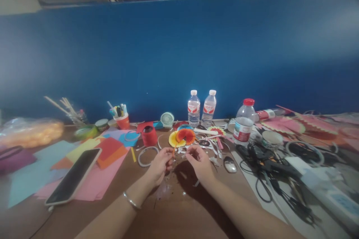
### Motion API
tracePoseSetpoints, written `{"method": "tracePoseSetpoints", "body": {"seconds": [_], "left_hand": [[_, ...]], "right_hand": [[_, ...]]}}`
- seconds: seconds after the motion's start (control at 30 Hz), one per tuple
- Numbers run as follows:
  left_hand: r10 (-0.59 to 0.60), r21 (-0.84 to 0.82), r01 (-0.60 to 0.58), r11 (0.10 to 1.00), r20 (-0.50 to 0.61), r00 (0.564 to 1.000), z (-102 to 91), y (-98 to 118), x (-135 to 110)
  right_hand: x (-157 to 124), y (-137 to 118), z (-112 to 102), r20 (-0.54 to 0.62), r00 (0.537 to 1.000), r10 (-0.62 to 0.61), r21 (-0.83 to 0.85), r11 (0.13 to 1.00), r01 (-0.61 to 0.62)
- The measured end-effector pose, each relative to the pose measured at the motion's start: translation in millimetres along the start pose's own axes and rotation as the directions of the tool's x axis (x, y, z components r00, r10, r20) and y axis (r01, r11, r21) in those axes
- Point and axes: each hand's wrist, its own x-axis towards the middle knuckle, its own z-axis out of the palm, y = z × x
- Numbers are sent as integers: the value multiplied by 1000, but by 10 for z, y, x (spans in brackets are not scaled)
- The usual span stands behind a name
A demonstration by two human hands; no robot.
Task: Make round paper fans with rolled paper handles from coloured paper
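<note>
my left grip (162,163) pinches a small orange paper piece (173,152), 7 o'clock of the orange pleated rosette (187,135); can't tell if right grip (201,161) holds anything. i'd judge that and the yellow rosette (174,140) folded, piece unfinished.

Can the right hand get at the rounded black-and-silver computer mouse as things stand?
Probably yes. The mouse lies to the right of the right hand on the brown tabletop, with only small whitish paper scraps visible between.
</note>
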Motion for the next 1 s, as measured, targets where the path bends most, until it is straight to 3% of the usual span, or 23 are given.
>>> {"method": "tracePoseSetpoints", "body": {"seconds": [0.3,0.4,0.63,1.0], "left_hand": [[87,106,-80,991,-59,994,31,-55,-19],[160,203,-141,969,-82,984,4,-89,-11],[153,240,-134,962,-63,986,-33,-112,-8],[37,214,-43,976,34,999,58,-107,-90]], "right_hand": [[2,-19,13,8,999,46,9,999,-46],[-8,-41,38,26,994,105,69,992,-106],[-12,-18,82,77,985,157,218,961,-170],[60,-81,-8,-11,995,98,-206,974,-98]]}}
